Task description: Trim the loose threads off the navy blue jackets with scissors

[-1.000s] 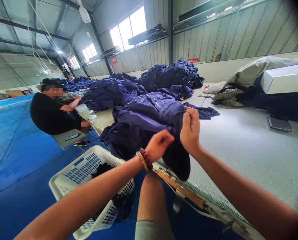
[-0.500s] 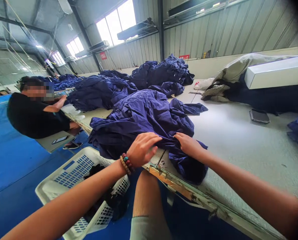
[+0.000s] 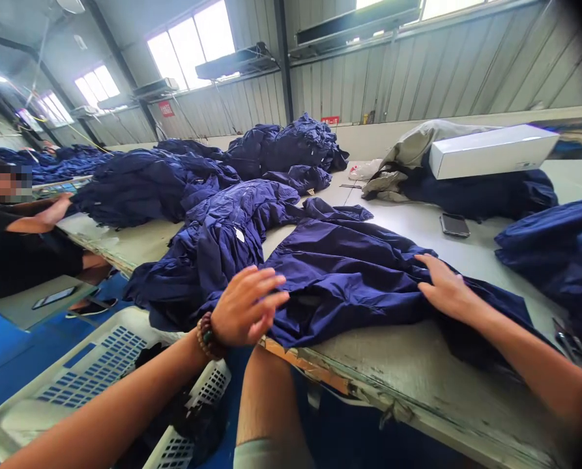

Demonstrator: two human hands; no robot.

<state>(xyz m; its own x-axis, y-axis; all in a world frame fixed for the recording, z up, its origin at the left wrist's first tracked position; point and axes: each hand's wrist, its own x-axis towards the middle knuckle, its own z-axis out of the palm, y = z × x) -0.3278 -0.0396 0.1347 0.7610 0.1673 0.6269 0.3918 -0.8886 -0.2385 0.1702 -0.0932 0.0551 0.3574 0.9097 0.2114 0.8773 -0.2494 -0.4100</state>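
A dark navy garment lies spread across the near part of the table, its front edge reaching the table's rim. At its right side my right hand has its fingers closed on the cloth. My left hand hovers by the garment's left end, fingers apart and holding nothing; a beaded bracelet circles that wrist. Just beyond my left hand is a heap of similar navy garments, one showing a small white tag.
A white basket with dark cloth stands below the table edge at left. Farther back are more navy piles. On the right are a white box, a phone and scissors. A co-worker sits at left.
My right hand has drawn one navy garment rightward off the heap, spreading it over the table. My left hand has come away from the cloth. The view has turned right.
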